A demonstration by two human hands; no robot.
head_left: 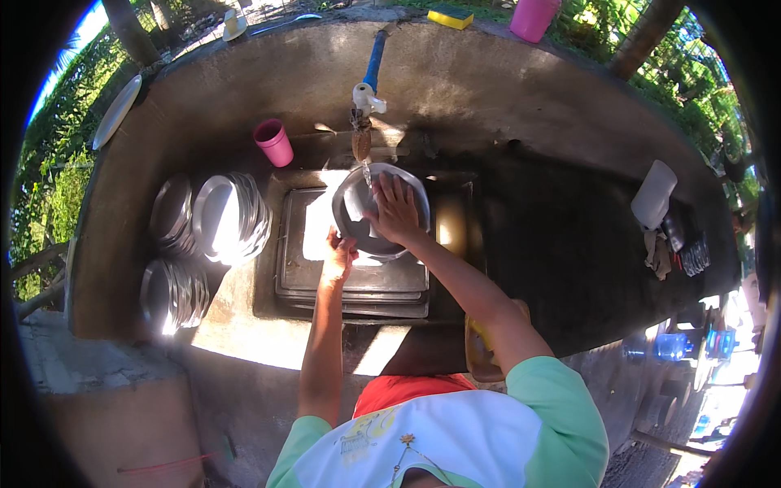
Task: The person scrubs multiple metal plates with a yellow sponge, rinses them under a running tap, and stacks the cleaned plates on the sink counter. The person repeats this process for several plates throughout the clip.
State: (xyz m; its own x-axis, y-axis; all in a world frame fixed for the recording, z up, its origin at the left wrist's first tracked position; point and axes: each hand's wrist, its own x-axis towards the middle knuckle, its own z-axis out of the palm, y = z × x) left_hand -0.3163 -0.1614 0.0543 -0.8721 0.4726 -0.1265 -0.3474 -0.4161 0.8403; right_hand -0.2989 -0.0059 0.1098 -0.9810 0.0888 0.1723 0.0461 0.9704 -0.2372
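Observation:
A round metal plate is held tilted under the tap, and a thin stream of water falls onto its upper part. My left hand grips the plate's lower left rim. Flat against the plate's inner face lies my right hand, its fingers spread, with nothing visible in it. The white tap, on a blue pipe, hangs just above the plate. Below both hands, a stack of rectangular metal trays sits in the sunken basin.
Several stacks of metal plates stand to the left, with a pink cup behind them. A yellow container is beside my right arm. Far right are a white plastic container and metal utensils. A sponge rests on the back wall.

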